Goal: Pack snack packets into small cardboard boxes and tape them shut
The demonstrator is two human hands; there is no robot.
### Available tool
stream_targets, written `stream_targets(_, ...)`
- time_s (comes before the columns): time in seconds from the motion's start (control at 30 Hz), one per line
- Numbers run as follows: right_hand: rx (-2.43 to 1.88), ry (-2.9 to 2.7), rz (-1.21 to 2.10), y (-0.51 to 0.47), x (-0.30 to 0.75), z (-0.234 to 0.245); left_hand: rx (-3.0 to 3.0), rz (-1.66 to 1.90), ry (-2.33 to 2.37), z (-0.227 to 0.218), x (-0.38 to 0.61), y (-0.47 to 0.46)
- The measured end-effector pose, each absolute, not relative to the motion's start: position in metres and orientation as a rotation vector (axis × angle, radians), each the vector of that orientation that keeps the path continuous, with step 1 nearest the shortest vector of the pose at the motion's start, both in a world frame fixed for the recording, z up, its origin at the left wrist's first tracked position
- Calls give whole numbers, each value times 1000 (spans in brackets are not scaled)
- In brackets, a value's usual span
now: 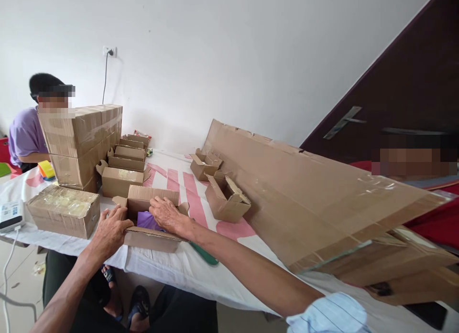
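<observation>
Looks down on a white-and-pink covered table [236, 281], with a broad cardboard panel [304, 199] slanting across the right and a stack of taped boxes [88, 142] at the left. Has a single taped box [64, 216] in front of that stack and, just right of it, an open cardboard box [152, 241] close to the near edge, long axis running roughly left to right. Holds the left hand [112, 228] at the left end of the open box with fingers bent over it; cannot tell how firmly pressed. Rests the right hand [167, 214] over the opening with fingers bent downward; cannot tell whether pinching or merely pressing. Has the purple item [145, 220] down inside, between both hands: rightward of the left fingers, partly beneath the right hand, hence nearer to the right. Cannot read its long axis, given so much hidden.
</observation>
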State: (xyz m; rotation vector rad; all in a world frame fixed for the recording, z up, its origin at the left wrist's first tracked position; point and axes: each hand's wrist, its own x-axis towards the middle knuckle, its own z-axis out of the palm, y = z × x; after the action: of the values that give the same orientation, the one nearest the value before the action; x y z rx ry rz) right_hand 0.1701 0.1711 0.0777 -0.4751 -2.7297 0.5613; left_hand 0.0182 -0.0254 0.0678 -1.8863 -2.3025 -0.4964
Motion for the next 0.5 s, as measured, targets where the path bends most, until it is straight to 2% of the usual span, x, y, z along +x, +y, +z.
stream_targets(0.07, -482, -2896, 414, 173, 168, 91, -1886, -517, -2297, 72, 18, -26)
stream_targets(0.17, -535, -2969, 375, 181, 170, 110, -1887, -488, -2284, 80, 20, -27)
stream_targets(0.4, -570, -2831, 701, 205, 187, 137, -1956, -356, -2259, 86, 33, -39)
stream_targets(0.5, -566, -2710, 822, 205, 192, 141, -2064, -468, -2292, 87, 27, -45)
